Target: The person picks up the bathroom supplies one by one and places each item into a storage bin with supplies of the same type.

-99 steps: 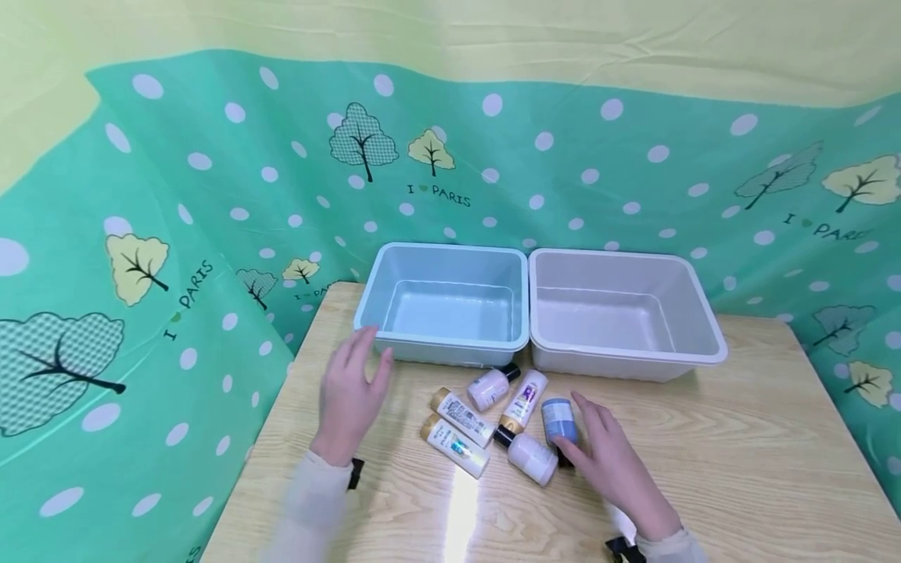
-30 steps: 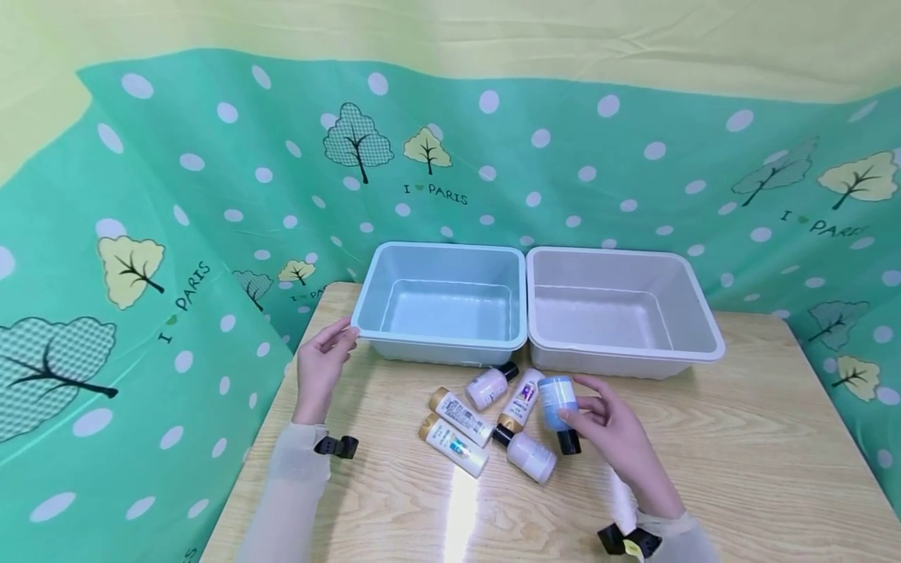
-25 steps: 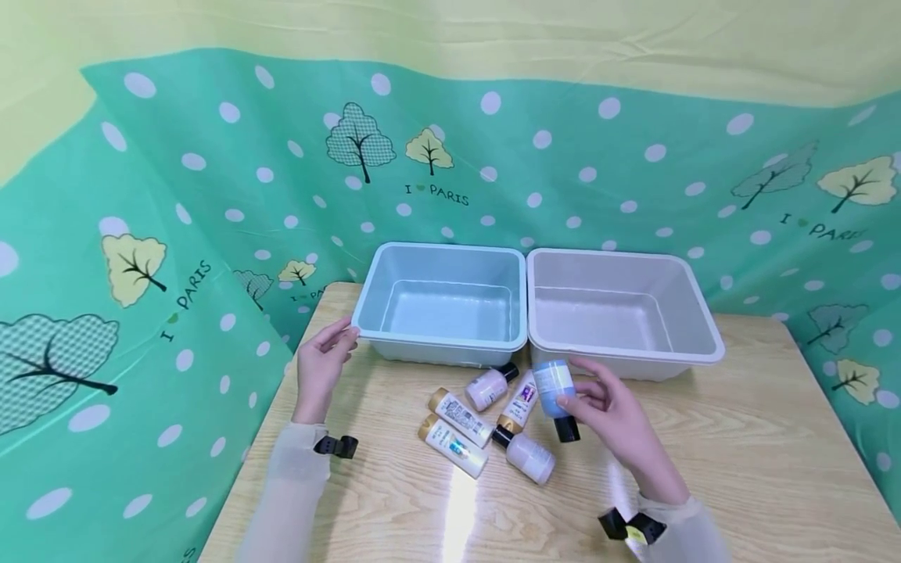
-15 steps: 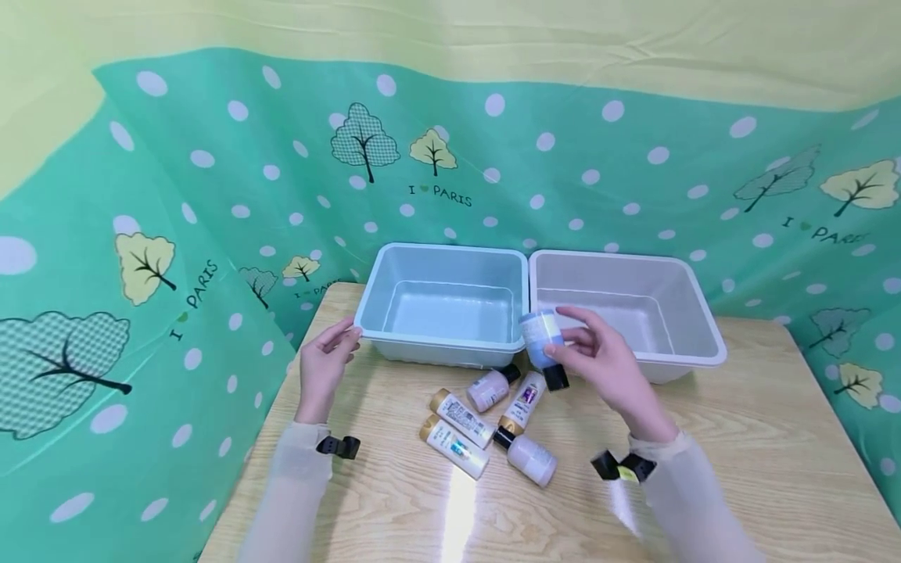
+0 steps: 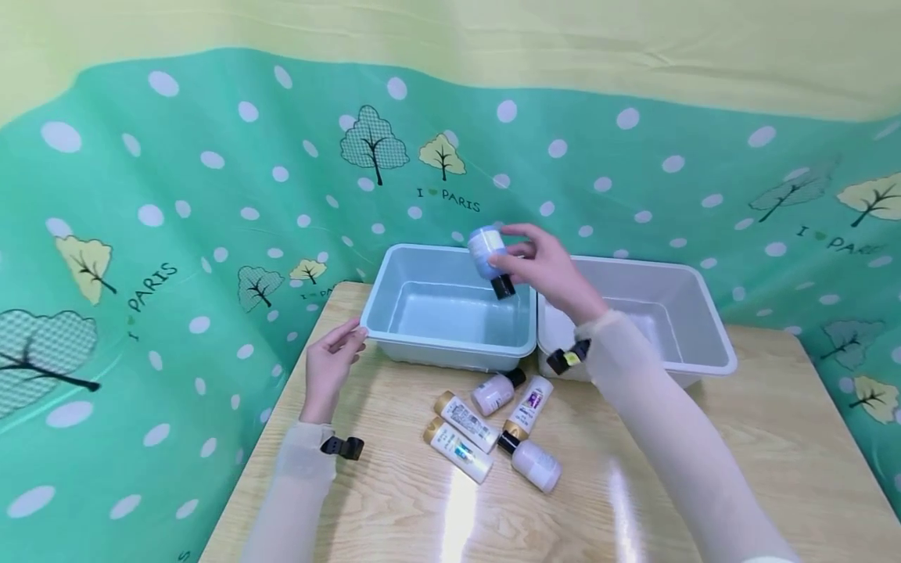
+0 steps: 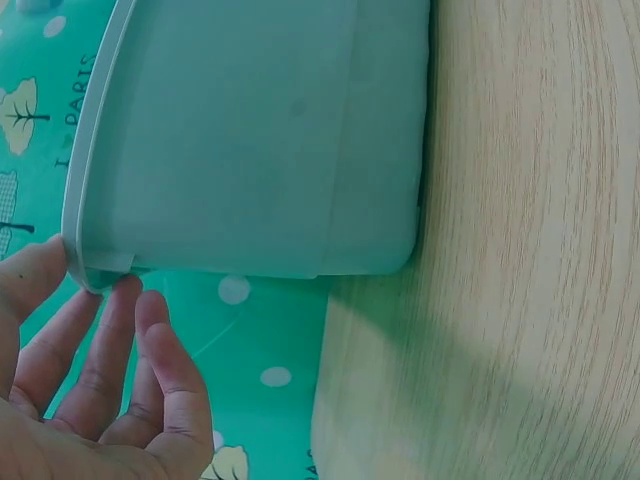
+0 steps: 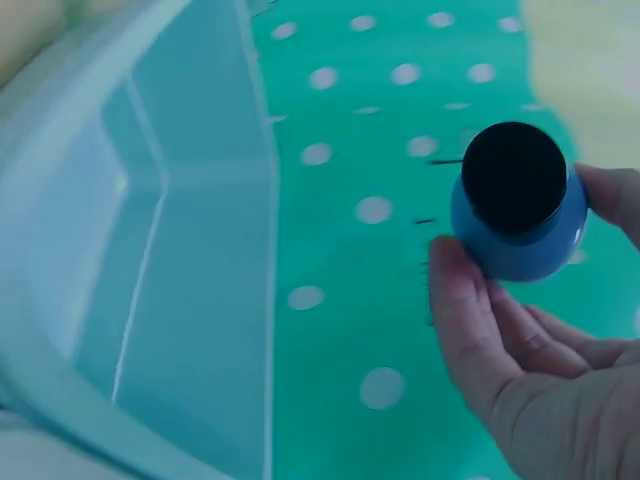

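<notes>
My right hand (image 5: 545, 270) holds a small blue bottle (image 5: 486, 249) between thumb and fingers, above the right part of the light-blue bin (image 5: 443, 356). The bottle tilts with its black cap (image 7: 515, 178) downward. At the bin's front left corner, my left hand (image 5: 329, 367) pinches the rim. In the left wrist view, the thumb and fingertips (image 6: 122, 292) meet the rim (image 6: 88, 150) from both sides. Below the bins lie several bottles: a lilac one with a black cap (image 5: 494, 392), another lilac one (image 5: 538, 467), and white gold-capped ones, such as this white bottle (image 5: 461, 452).
A grey bin (image 5: 655, 293) stands against the blue bin's right side, partly hidden by my right forearm. Both bins sit at the back of the wooden table (image 5: 394, 500). Behind them hangs a green dotted cloth (image 5: 296, 164).
My right hand has picked the blue bottle up from the table and carried it up and left, over the blue bin. My left hand has moved onto the blue bin's corner.
</notes>
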The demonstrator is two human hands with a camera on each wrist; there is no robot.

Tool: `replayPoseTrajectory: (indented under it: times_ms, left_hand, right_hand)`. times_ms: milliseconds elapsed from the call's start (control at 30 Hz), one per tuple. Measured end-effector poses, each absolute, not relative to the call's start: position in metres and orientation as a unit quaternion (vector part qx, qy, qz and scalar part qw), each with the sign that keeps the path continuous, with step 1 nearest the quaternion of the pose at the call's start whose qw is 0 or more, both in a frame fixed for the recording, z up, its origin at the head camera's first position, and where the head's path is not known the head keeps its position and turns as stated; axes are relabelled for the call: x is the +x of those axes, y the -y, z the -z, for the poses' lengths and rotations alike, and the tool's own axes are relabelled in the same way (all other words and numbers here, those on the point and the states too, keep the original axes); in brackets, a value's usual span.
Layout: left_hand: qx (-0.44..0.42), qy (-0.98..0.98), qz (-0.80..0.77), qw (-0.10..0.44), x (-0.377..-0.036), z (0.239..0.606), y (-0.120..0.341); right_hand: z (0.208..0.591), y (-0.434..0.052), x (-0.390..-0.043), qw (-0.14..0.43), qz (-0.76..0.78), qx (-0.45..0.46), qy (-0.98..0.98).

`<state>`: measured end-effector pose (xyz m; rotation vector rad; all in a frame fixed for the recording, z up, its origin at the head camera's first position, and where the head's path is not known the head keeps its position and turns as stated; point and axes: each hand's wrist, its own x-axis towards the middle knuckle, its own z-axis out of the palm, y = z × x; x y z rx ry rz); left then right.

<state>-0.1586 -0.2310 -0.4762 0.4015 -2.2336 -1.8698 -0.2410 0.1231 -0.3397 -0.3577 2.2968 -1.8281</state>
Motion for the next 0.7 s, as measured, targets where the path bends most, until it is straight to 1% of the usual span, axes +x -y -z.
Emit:
replayPoseTrajectory:
  times_ms: [200, 333, 567, 700]
  left_hand:
    - [0.129, 0.749, 0.641, 0.106, -0.158, 0.478, 0.231]
    - [0.134, 0.747, 0.643, 0.100, -0.156, 0.479, 0.231]
    - [0.133, 0.745, 0.648, 0.089, -0.153, 0.482, 0.227]
    - [0.127, 0.743, 0.652, 0.088, -0.153, 0.482, 0.225]
  right_hand:
    - [0.350, -0.092, -0.281, 0.134, 0.585, -0.112, -0.792]
    - [0.366, -0.077, -0.298, 0.155, 0.571, -0.111, -0.799]
    - [0.397, -0.068, -0.315, 0.179, 0.488, -0.127, -0.845]
    - [0.412, -0.068, -0.320, 0.206, 0.443, -0.131, -0.863]
